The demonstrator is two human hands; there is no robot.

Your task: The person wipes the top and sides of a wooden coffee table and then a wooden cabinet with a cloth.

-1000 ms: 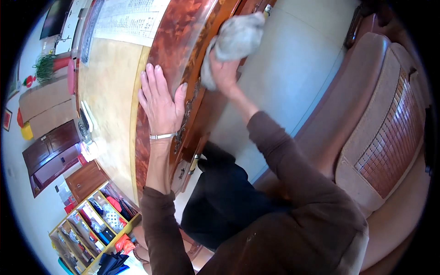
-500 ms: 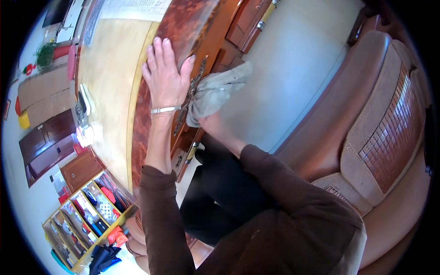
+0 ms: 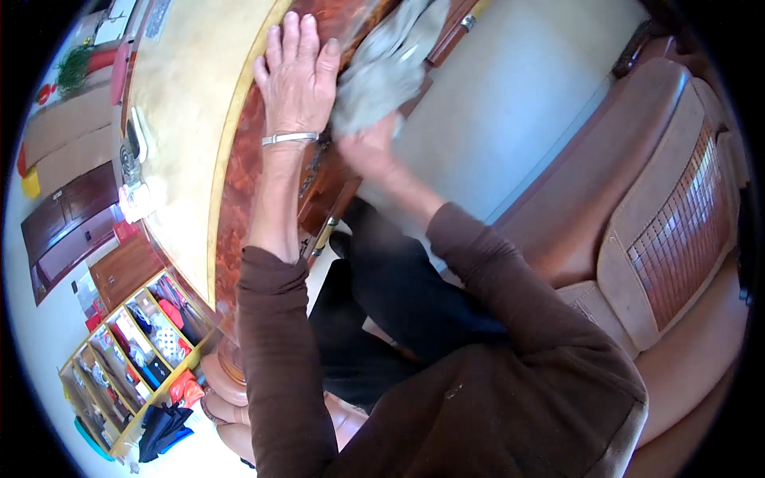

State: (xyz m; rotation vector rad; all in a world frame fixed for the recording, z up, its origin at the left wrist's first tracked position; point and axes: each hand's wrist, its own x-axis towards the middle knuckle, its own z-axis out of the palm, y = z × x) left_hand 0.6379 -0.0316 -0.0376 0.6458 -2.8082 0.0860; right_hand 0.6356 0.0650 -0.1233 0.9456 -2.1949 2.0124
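Observation:
My left hand (image 3: 295, 88), with a metal band on the wrist, lies flat with fingers out on the glossy mottled red-brown border (image 3: 247, 183) of a wooden desk. Just to its right, my right hand (image 3: 370, 147) grips a bunched pale grey cloth (image 3: 378, 84) at the desk's carved side edge (image 3: 309, 179); the hand is blurred and its fingertips are partly hidden by the cloth. The cream middle of the desktop (image 3: 179, 119) spreads out to the left of both hands.
A brown leather armchair (image 3: 574, 191) stands to the right, across tiled floor (image 3: 494, 103). My dark-trousered legs are below. At the left are an open shelf unit (image 3: 127, 358) with mixed items, a wooden cabinet (image 3: 127, 271), a dark door, a plant (image 3: 73, 68) and objects on the desk's far edge.
My left hand has moved forward along the desk border. My right hand swept the cloth back toward me, then forward again along the side edge. The view has shifted slightly.

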